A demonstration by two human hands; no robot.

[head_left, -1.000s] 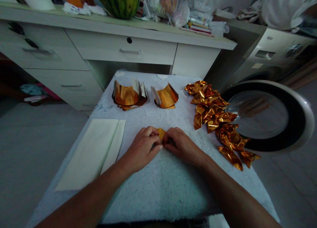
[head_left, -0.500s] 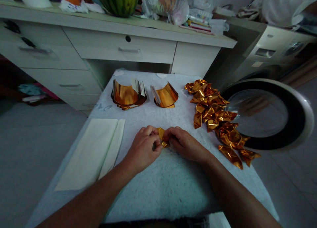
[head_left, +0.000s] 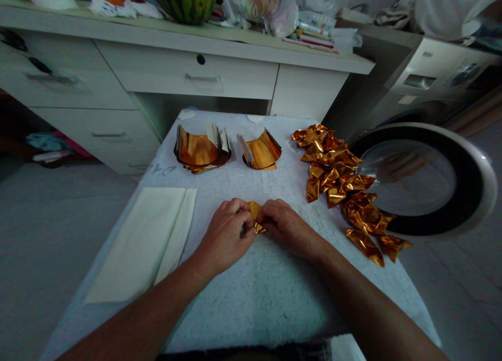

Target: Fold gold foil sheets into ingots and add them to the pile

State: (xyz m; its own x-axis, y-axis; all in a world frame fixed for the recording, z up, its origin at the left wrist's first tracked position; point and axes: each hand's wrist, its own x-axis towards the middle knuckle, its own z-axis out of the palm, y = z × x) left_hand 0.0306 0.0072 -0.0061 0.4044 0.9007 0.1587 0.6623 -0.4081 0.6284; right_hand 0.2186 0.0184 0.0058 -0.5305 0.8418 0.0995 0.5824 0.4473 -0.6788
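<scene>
Between my two hands, at the middle of the cloth-covered table (head_left: 251, 298), is a small piece of gold foil paper (head_left: 255, 214). My left hand (head_left: 230, 233) pinches its left side with curled fingers. On its right side my right hand (head_left: 288, 226) grips it between thumb and fingers. Much of the foil is hidden by the fingers. Beyond the hands stand two curved stacks of gold foil sheets, a larger one (head_left: 199, 149) and a smaller one (head_left: 262, 150). Several folded gold foil pieces (head_left: 341, 181) lie heaped along the table's right side.
Flat pale paper sheets (head_left: 137, 241) lie at the table's left. Behind stands a white counter (head_left: 231, 46) with drawers, a watermelon (head_left: 184, 0) and plastic bags (head_left: 270, 8) on top. The open round door (head_left: 423, 178) of a washing machine is close to the right edge.
My right hand has shifted very slightly left over the foil, so a little less of it shows. The view has moved slightly.
</scene>
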